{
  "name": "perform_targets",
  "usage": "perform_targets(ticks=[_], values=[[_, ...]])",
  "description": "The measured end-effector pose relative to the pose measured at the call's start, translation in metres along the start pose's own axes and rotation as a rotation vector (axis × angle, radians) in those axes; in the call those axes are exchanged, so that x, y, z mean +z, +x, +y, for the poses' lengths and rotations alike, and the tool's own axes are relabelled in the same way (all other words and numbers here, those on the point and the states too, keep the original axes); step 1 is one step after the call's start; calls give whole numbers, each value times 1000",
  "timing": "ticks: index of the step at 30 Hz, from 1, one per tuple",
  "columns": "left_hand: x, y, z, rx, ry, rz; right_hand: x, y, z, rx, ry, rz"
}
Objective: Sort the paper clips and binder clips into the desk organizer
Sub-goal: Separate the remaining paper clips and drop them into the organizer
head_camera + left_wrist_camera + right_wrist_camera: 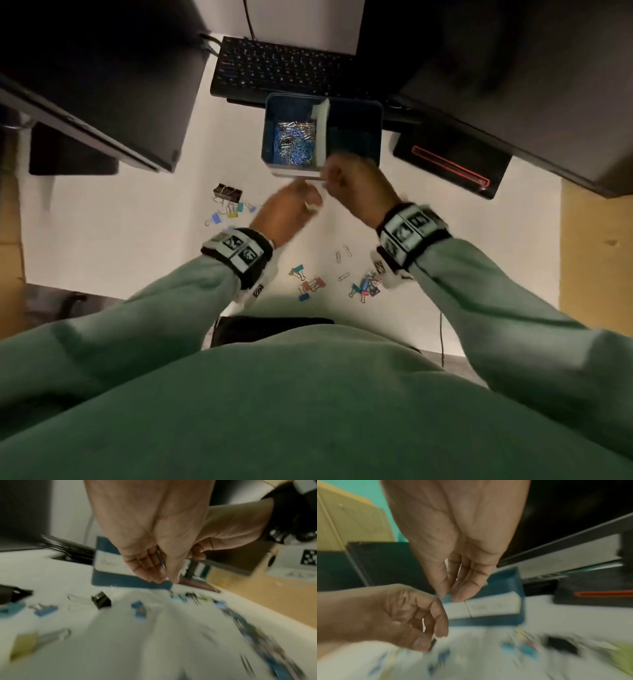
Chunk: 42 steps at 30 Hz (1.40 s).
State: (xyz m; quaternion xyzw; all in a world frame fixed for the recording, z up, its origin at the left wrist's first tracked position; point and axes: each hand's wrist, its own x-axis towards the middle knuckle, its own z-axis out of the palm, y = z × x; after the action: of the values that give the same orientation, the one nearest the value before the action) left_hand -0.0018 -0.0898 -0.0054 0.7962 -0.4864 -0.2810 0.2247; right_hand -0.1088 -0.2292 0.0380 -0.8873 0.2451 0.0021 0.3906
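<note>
The blue desk organizer point(356, 102) stands at mid-desk, and its left compartment holds a heap of paper clips point(294, 144). The inside of the right compartment is dark. My left hand point(308, 198) hovers just before the organizer's front wall point(120, 582) and pinches a thin metal paper clip point(160, 559). My right hand point(329, 181) is beside it, above the front rim point(505, 620). Its thumb and fingertips point(462, 595) are pressed together on what looks like a small clip. Black binder clips point(227, 193) and coloured ones point(310, 284) lie on the desk, with loose paper clips point(344, 253).
A mixed pile of clips point(366, 284) lies under my right wrist. A keyboard point(281, 68) sits behind the organizer. Dark monitors point(102, 85) overhang both sides. A black box with a red stripe point(448, 168) is at right. The desk's near edge is at my belly.
</note>
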Motion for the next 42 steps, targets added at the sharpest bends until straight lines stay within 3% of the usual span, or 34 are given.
perform_targets(ticks=[2,5,7,8,14,18,21,24,27,29,31,33,35,36,38,40,42], values=[[32,-11,3,85,67,-228,9,-47,27,47,-97,-219],[62,-15,10,301,204,-336,29,-106,53,87,-189,-412],[75,-11,10,470,397,-386,48,-122,60,42,-254,-428],[78,-10,10,487,460,-410,57,-123,61,23,-305,-422],[79,-17,6,450,523,-369,74,-114,68,-79,-499,-426],[77,-25,1,447,559,-300,75,-114,76,-53,-481,-435],[62,-24,6,335,387,-282,59,-100,68,65,-183,-329],[26,-9,18,105,89,-52,27,-63,40,83,127,-23],[-21,23,23,-46,-137,215,1,-6,4,85,208,177],[-50,46,21,-71,-95,296,-6,32,-13,118,184,228],[-64,61,18,-113,25,316,-11,56,-25,167,73,157],[-60,63,16,-130,137,366,-17,58,-24,165,3,107],[-38,48,23,-53,108,389,-26,34,-5,132,5,168],[-23,37,30,-21,84,336,-28,16,12,145,11,201],[17,15,41,17,113,92,-27,-29,51,240,12,201],[61,-6,57,91,195,-185,-18,-77,90,359,-38,119],[96,-20,72,191,299,-375,-6,-116,114,425,-139,-19]])
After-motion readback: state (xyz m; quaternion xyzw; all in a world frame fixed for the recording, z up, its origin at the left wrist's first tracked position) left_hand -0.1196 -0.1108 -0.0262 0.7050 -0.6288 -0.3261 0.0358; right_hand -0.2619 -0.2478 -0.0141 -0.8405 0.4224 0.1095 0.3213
